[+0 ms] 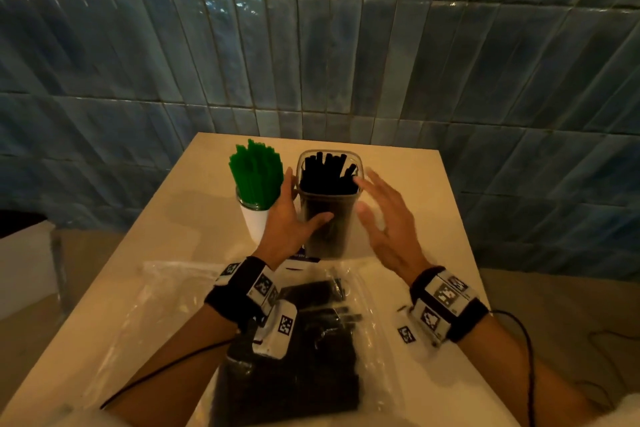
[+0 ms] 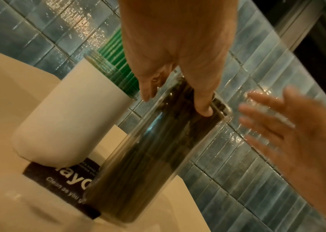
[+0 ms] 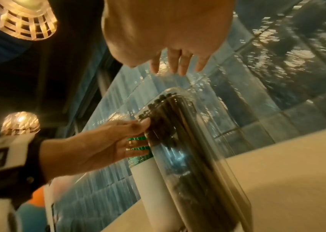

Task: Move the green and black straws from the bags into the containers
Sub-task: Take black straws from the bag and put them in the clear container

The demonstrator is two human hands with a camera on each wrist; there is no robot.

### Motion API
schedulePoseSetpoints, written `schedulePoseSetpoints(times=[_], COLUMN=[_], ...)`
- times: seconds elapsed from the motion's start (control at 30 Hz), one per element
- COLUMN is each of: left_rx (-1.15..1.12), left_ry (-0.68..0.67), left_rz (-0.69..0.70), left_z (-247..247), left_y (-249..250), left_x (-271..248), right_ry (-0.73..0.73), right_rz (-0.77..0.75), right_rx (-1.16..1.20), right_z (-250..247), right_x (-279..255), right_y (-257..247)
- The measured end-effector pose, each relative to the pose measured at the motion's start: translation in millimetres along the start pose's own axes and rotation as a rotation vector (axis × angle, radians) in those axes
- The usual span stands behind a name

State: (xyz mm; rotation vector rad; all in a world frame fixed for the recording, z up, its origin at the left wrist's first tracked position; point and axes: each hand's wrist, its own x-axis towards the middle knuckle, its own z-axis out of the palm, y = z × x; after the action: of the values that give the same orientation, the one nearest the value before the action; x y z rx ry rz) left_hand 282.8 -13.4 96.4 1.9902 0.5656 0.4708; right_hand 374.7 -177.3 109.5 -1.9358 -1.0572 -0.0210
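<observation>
Green side looks done to me: the green straws [image 1: 257, 177] are all standing in the white cup [image 1: 255, 226] at the back left of the table [image 1: 412, 184], and the clear bag [image 1: 166, 291] lying flat near my left arm looks empty, though it's see-through and glary so I won't swear to it.

Black is maybe halfway. The clear tub [image 1: 327, 218] just right of the cup has a good bunch of black straws [image 1: 329, 173] standing in it, not packed tight. But the bag [image 1: 294, 357] right in front of me, under my wrists, looks like it holds a fat load of black ones, so I'd say several more handfuls to go.

Right now my left hand [image 1: 291, 222] is on the tub's left wall, thumb across the front, fingers mostly straight, steadying more than gripping. My right hand [image 1: 384, 215] is spread wide open just beside the tub's right side, holding nothing, a bit blurry, can't tell if it touches.
</observation>
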Motion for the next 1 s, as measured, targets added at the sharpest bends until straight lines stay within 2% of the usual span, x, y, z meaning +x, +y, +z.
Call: schedulePoseSetpoints(times=[0.07, 0.1, 0.13, 0.17, 0.2, 0.27, 0.33, 0.37, 0.43, 0.57, 0.63, 0.73, 0.8, 0.83, 0.93, 1.0], left_rx=[0.045, 0.07, 0.109, 0.169, 0.242, 0.407, 0.622, 0.703, 0.812, 0.795, 0.767, 0.775, 0.778, 0.78, 0.789, 0.785], left_ry=[0.035, 0.068, 0.096, 0.087, 0.025, -0.234, -0.545, -0.653, -0.758, -0.709, -0.699, -0.736, -0.759, -0.767, -0.751, -0.748], left_rz=[0.008, 0.046, 0.09, 0.109, 0.089, -0.068, -0.252, -0.301, -0.32, -0.279, -0.276, -0.281, -0.278, -0.275, -0.269, -0.264], left_z=[-4, -5, -6, -6, -6, -5, -1, 2, 9, 10, 8, 7, 7, 7, 7, 6], left_y=[-2, -3, -4, -8, -12, -28, -49, -60, -77, -89, -92, -93, -92, -91, -90, -89], left_x=[-19, -34, -49, -65, -81, -113, -142, -154, -171, -175, -173, -170, -168, -168, -169, -170], right_ry=[0.182, 0.208, 0.166, 0.057, -0.094, -0.355, -0.474, -0.513, -0.612, -0.769, -0.808, -0.798, -0.692, -0.667, -0.712, -0.766], right_rz=[0.134, 0.22, 0.319, 0.415, 0.49, 0.532, 0.453, 0.395, 0.299, 0.194, 0.234, 0.177, 0.072, 0.078, 0.227, 0.233], right_rx=[0.151, 0.17, 0.157, 0.114, 0.053, -0.077, -0.152, -0.169, -0.189, -0.215, -0.22, -0.23, -0.253, -0.287, -0.235, -0.233], right_z=[1, 2, 5, 9, 14, 24, 32, 35, 39, 54, 64, 71, 73, 74, 79, 82], right_x=[-27, -41, -53, -66, -78, -97, -105, -104, -98, -82, -79, -79, -80, -80, -75, -72], right_y=[13, 21, 31, 41, 51, 63, 66, 64, 58, 46, 47, 46, 44, 46, 50, 49])
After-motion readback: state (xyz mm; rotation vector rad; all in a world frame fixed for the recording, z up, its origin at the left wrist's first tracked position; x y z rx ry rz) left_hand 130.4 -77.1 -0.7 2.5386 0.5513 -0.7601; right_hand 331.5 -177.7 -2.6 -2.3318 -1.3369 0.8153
